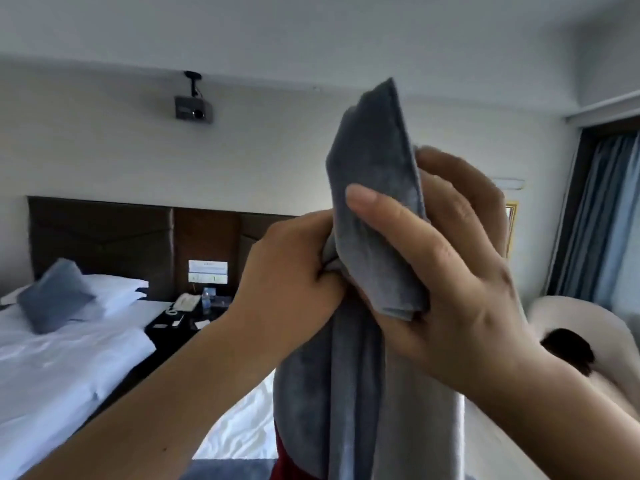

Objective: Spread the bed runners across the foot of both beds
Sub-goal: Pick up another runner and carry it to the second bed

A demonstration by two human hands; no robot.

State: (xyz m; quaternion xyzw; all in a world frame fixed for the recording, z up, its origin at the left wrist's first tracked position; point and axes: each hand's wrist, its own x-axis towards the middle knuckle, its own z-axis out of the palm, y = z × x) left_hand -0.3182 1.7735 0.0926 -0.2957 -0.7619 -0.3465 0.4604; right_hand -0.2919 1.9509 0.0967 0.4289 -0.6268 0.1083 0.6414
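Note:
A grey-blue bed runner [370,161] hangs bunched and folded right in front of the camera, its top end sticking up and the rest draping down out of view. My left hand [294,271] is clenched on a fold at its middle. My right hand [443,265] wraps the cloth from the right, thumb across the front. The left bed [52,368] has white sheets and lies at lower left. A strip of the second bed [242,427] shows below my arms, mostly hidden by the runner.
A grey-blue cushion [55,299] leans on white pillows at the left bed's head. A dark nightstand [187,320] with a phone and bottle stands between the beds. A pale armchair [571,327] is at right, curtains [599,220] behind it. A projector [193,107] hangs overhead.

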